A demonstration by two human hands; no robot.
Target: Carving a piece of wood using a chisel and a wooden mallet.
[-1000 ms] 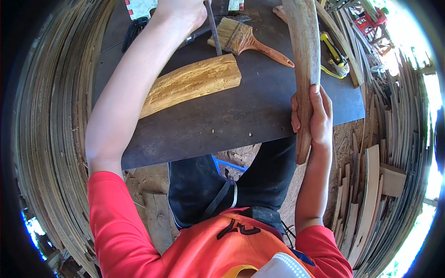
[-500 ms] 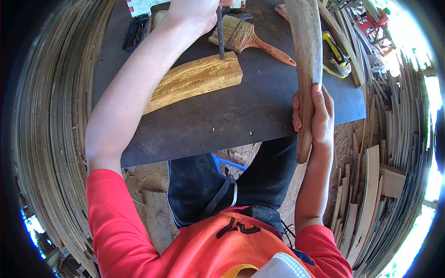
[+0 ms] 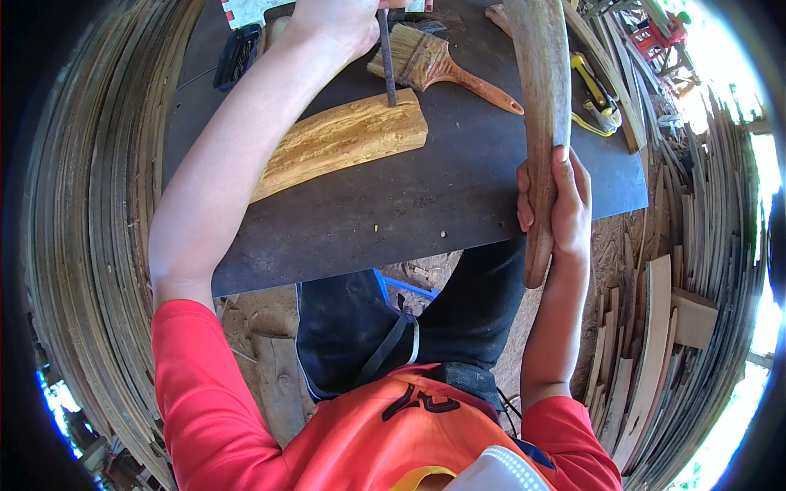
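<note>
L hand sets chisel on wood block; R hand grips long wood piece.

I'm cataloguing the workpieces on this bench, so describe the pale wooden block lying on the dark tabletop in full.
The pale wooden block is a long, roughly hewn slab of yellowish wood, its top rough and streaked with grain. Its right end is cut fairly square; toward the left it narrows under the forearm, which hides that end. It lies flat and slightly slanted on the dark tabletop. A thin dark metal tool, gripped by the left hand, stands with its tip on the block's upper right edge. A paintbrush lies just beyond it.
</note>
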